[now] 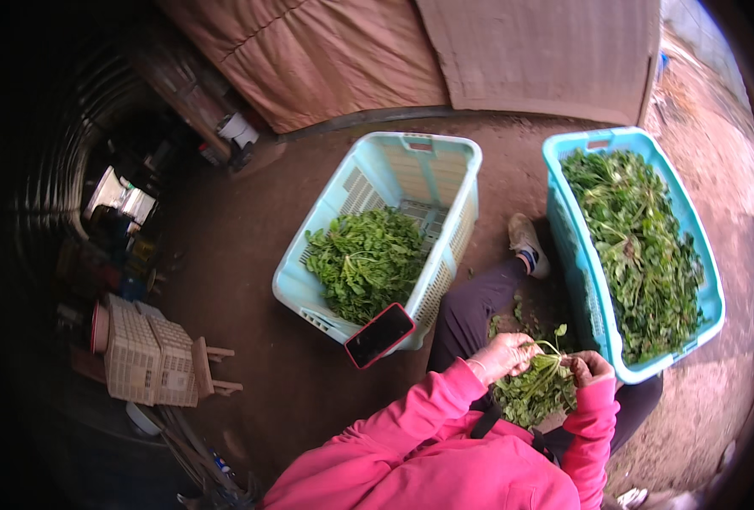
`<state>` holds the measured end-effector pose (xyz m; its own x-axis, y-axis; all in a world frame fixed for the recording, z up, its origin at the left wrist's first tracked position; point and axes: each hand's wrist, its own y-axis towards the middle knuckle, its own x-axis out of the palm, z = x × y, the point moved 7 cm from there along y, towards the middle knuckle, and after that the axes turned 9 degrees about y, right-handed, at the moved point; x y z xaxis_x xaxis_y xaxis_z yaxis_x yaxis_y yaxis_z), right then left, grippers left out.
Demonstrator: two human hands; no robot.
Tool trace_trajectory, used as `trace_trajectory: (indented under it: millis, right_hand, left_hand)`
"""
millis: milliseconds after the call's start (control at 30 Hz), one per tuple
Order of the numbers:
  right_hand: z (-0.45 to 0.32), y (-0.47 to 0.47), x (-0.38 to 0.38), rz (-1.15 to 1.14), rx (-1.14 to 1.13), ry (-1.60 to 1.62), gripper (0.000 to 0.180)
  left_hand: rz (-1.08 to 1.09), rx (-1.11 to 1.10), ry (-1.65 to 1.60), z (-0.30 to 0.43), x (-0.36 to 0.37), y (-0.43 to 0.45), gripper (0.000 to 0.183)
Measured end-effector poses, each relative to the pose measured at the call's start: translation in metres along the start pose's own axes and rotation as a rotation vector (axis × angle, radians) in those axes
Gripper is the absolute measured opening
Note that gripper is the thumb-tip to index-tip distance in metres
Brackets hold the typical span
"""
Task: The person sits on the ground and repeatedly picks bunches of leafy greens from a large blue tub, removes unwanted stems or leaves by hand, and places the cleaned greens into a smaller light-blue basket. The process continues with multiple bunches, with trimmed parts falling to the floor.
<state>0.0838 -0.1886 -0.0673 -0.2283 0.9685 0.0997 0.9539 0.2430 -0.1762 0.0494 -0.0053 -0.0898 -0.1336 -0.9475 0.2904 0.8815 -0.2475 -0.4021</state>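
Between my legs I have a bunch of leafy greens. My left hand pinches a stem at the upper left of the bunch. With my right hand I grip the root end of the greens, where the pale stems meet. To the right stands a turquoise plastic crate filled with leafy greens. Ahead and to the left, a pale blue plastic crate holds a smaller heap of greens at its near end.
A smartphone in a red case rests at the near corner of the pale crate. Stacked cream plastic baskets and a small wooden stool are at left. Loose leaves lie on the dirt floor by my foot. An orange-brown sheet hangs behind the crates.
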Motion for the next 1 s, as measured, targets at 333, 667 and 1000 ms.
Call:
trace_trajectory:
  millis: [333, 667, 1000]
  right_hand:
    - [0.054, 0.026, -0.041, -0.035, -0.392, -0.288, 0.025]
    - [0.087, 0.005, -0.037, -0.001, -0.066, -0.141, 0.038]
    - [0.031, -0.014, -0.038, 0.111, -0.043, -0.373, 0.045]
  left_hand:
    - [0.109, -0.001, 0.037, -0.008, -0.028, -0.002, 0.014]
    - [0.926, 0.734, -0.552, 0.107, -0.217, -0.102, 0.045]
    - [0.938, 0.299, -0.084, 0.042, -0.176, -0.076, 0.037]
